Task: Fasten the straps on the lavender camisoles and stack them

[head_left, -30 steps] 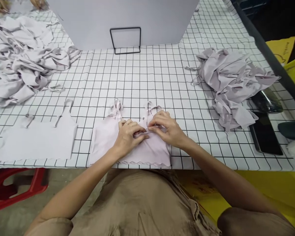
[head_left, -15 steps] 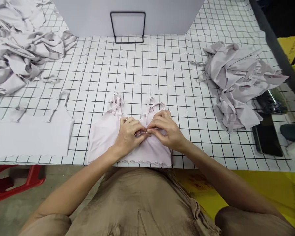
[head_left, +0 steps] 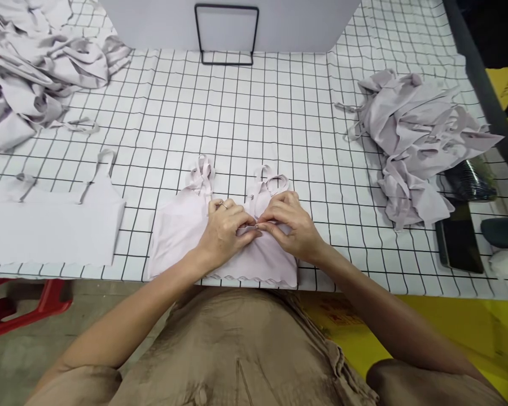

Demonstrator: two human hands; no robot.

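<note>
A pale pink strappy camisole top (head_left: 180,228) lies flat at the table's front edge, its looped straps pointing away from me. Over its upper middle, my left hand (head_left: 226,228) pinches the neckline edge between thumb and forefinger. My right hand (head_left: 290,225) is closed in a pinch at the same spot, its fingertips touching those of the left. Something small and thin shows between the fingertips, too small to make out. Beside the left forearm lies another pale top (head_left: 55,231), spread flat with its straps upward.
A heap of pale garments (head_left: 38,73) covers the far left, and a smaller pile (head_left: 423,135) sits at right. Near that pile are a black phone (head_left: 459,239), a dark cylindrical object (head_left: 503,231) and a black wire stand (head_left: 227,62) at the back. A red stool (head_left: 46,304) stands below left.
The view has shifted slightly, so the far things sit a little higher. Both hands stay pinched at the same place on the camisole top.
</note>
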